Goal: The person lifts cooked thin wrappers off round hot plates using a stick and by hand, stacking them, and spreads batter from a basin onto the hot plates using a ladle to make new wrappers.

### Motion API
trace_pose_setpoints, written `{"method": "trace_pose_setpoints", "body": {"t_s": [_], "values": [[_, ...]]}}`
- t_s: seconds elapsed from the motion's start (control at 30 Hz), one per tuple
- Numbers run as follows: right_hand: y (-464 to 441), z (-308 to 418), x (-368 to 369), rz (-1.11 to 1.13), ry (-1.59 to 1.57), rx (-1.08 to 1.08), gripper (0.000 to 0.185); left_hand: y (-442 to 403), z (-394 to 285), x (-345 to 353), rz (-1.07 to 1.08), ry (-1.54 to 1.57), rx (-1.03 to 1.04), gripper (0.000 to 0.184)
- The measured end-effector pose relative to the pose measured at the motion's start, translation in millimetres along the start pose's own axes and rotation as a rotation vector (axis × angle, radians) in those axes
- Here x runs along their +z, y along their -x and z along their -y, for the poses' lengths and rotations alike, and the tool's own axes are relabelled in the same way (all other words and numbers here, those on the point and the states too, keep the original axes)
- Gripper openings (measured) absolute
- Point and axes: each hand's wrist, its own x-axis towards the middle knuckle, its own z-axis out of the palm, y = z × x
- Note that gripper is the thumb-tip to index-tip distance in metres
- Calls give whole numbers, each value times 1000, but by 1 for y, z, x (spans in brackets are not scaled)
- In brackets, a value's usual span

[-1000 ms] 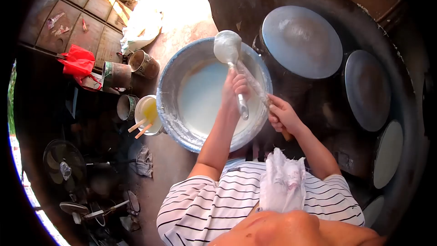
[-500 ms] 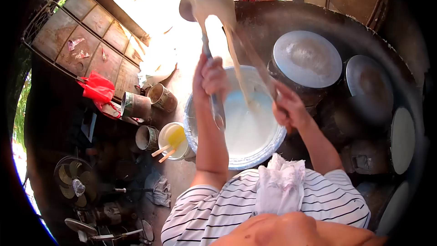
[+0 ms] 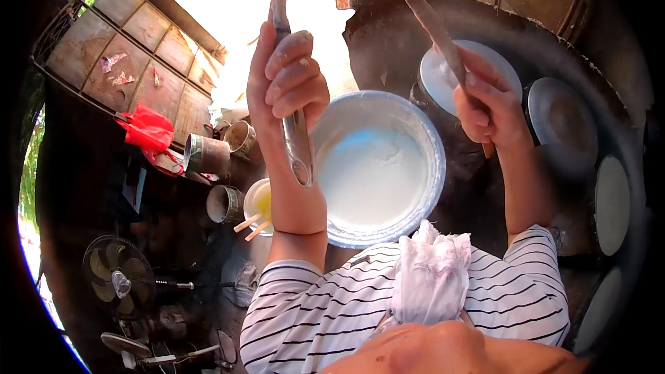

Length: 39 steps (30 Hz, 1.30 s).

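Observation:
My left hand (image 3: 296,76) is closed around the metal handle of a ladle (image 3: 298,149), raised upright. Batter coats the ladle's upper part, and most of its head is cut off by the top edge. In my right hand (image 3: 490,100) is a long wooden stick (image 3: 424,14), slanting up to the left, its far end out of view. Between and below my hands stands a large round basin (image 3: 436,166) of white liquid batter (image 3: 377,183). Both tools are apart from the batter.
Round metal lids (image 3: 562,114) sit on a big dark curved stove (image 3: 388,34) at the right. Left of the basin are a white bucket (image 3: 255,194) with yellow liquid and two wooden handles, metal cans (image 3: 206,156), a red bag (image 3: 149,128) and a fan (image 3: 119,273).
Both hands have risen toward the camera and moved apart, left hand leftward and right hand rightward. The ladle and stick have separated, and the strand of batter falling into the basin is gone.

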Motion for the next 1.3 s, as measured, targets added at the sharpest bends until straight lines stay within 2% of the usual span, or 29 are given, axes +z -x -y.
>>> {"method": "trace_pose_setpoints", "body": {"t_s": [0.07,0.13,0.17,0.2,0.27,0.3,0.33,0.4,0.43,0.5,0.53,0.6,0.63,0.67,0.7,0.73,0.8,0.87,0.9,0.93,1.0,1.03,1.1,1.17,1.23,1.27,1.3], "values": [[3,-10,-9,-29,-139,68,40,-11,-8,-11,48,21,-72,36],[27,-43,-20,-113,-301,172,39,-10,-9,-50,-131,98,-86,35],[41,-58,-25,-215,-279,251,39,-5,-15,-88,-177,221,-203,34],[56,-68,-27,-325,-265,317,38,-2,-7,-100,-331,386,-260,33],[90,-62,-26,-538,-202,447,38,1,9,-121,-573,638,-245,32],[110,-50,-22,-585,-161,429,38,-1,24,-127,-542,628,-305,32],[136,-36,-24,-645,-214,397,37,-11,41,-135,-513,629,-373,33],[182,0,-28,-739,-129,211,37,-48,85,-137,-420,481,-482,37],[196,19,-28,-799,-7,122,37,-67,112,-156,-315,419,-565,40],[205,44,-55,-991,248,-19,37,-111,177,-174,-335,417,-714,37],[214,32,-84,-1119,368,-73,38,-134,219,-168,-369,478,-789,35],[234,0,-121,-1139,304,-165,38,-177,293,-143,-529,849,-751,32],[260,-39,-136,-1325,786,-314,37,-189,322,-142,-501,814,-710,30],[282,-74,-132,-1456,1289,-453,36,-196,348,-158,-401,752,-833,30],[323,-85,-112,-1536,1107,-247,38,-204,368,-188,-275,683,-938,30],[363,-78,-102,-1541,1015,-66,39,-213,381,-203,-294,634,-973,29],[415,-46,-93,-1652,325,221,45,-231,408,-234,-330,538,-1045,29],[432,-23,-136,-1726,89,-130,46,-248,447,-257,-641,602,-1097,25],[435,-26,-158,-1763,151,-157,45,-251,466,-279,-634,398,-1093,13],[435,-25,-191,-1795,223,-207,45,-255,485,-300,-628,189,-1098,27],[436,-42,-225,-1835,204,-231,47,-241,508,-319,-471,-526,-1004,29],[435,-52,-236,-1851,135,-325,44,-235,511,-331,-442,-845,-1005,40],[427,-66,-242,-1868,74,-403,41,-228,510,-344,-11,-1795,-923,47],[417,-59,-245,-1872,129,-413,39,-236,511,-344,406,-2333,-778,50],[412,-64,-258,-1917,183,-389,42,-258,506,-333,705,-2529,-694,49],[403,-71,-265,-1941,202,-385,43,-267,502,-344,687,-2521,-649,48],[400,-88,-276,-2000,412,-434,42,-276,503,-366,682,-2506,-606,47]]}}
